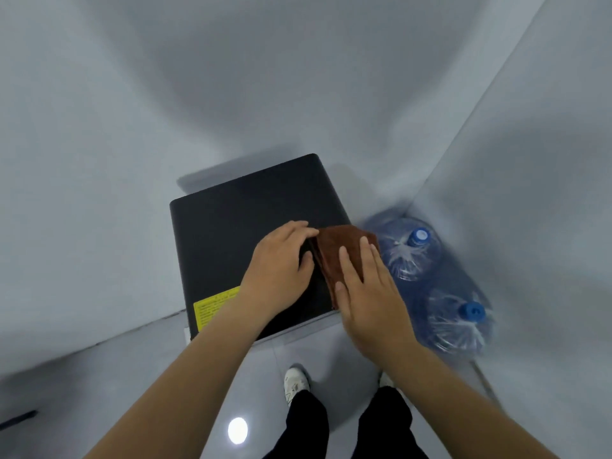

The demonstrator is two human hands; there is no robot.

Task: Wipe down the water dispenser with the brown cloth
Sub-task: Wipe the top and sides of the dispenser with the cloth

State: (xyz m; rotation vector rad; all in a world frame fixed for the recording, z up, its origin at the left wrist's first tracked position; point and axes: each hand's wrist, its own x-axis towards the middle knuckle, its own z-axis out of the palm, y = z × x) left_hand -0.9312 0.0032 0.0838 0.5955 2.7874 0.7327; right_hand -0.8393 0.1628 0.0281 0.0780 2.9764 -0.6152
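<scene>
The water dispenser (238, 223) is a black box with a flat top, seen from above against a grey wall; a yellow label (212, 306) sits at its near left corner. The brown cloth (334, 250) lies folded on the right part of the top. My left hand (281, 263) touches the cloth's left edge, fingers bent over it. My right hand (367, 293) lies flat on the cloth's right side with straight fingers pressing down.
Two blue water bottles (414, 250) (460, 323) wrapped in clear plastic stand in the corner right of the dispenser. Grey walls close in behind and to the right. My feet (296, 384) stand on the grey tiled floor just in front.
</scene>
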